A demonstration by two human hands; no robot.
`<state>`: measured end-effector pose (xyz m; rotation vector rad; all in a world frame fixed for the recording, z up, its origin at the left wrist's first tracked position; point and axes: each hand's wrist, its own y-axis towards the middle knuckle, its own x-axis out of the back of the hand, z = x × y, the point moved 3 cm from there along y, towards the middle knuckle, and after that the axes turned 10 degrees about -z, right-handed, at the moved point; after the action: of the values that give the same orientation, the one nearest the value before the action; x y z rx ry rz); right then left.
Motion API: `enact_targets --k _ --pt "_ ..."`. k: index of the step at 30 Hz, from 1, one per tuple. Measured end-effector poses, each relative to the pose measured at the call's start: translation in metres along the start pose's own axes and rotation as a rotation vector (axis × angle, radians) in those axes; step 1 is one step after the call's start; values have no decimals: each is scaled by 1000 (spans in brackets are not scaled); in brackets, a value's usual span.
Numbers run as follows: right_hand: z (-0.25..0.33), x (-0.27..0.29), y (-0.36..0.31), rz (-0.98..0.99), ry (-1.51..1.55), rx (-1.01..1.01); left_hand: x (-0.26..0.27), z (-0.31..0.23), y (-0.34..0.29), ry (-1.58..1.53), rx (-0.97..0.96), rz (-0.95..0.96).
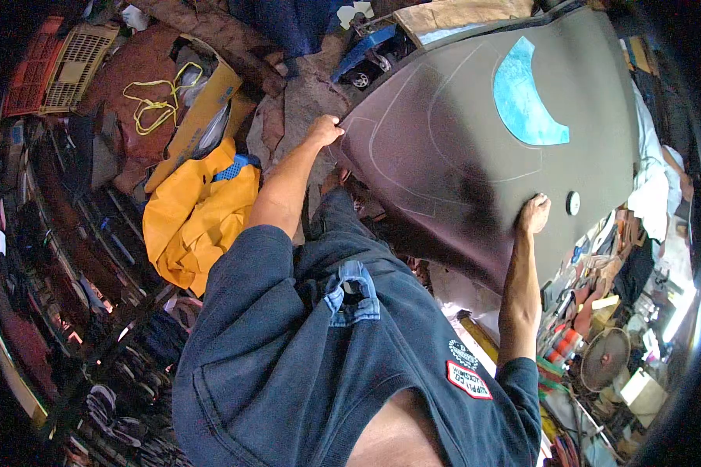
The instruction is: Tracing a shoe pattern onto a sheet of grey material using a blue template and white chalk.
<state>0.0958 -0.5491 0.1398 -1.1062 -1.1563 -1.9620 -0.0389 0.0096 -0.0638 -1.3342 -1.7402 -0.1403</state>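
A large dark grey-brown sheet [475, 109] of smooth, flexible material spreads in front of me, with curved pale outlines drawn on it. My left hand [327, 131] is closed on the sheet's left corner. My right hand [534, 213] rests against the sheet's near right part with its fingers curled in; whatever they hold, if anything, is too small to make out. Just right of that hand lies a small round white disc with a black rim [573, 203]. Farther off, a light blue crescent-shaped template [528, 97] lies flat on the sheet, beside the drawn curves.
To my left are a crumpled yellow-orange sheet [199, 214], a cardboard box [199, 121] and a yellow cord [157, 109]. Red and yellow plastic crates [78, 66] stand at the far left. A round fan [605, 358] and mixed scraps crowd the right side.
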Motion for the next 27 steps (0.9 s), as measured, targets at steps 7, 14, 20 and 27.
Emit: enact_targets --k 7,14,20,27 --pt "-4 1 -1 -2 -31 -22 2 -8 -6 5 2 3" --pt "2 7 -4 29 4 -60 -1 0 -3 -3 12 -10" --pt "1 3 -3 38 2 -49 2 -3 -4 -9 17 17" --pt "-5 -5 -2 -72 7 7 7 -6 -5 42 5 9"
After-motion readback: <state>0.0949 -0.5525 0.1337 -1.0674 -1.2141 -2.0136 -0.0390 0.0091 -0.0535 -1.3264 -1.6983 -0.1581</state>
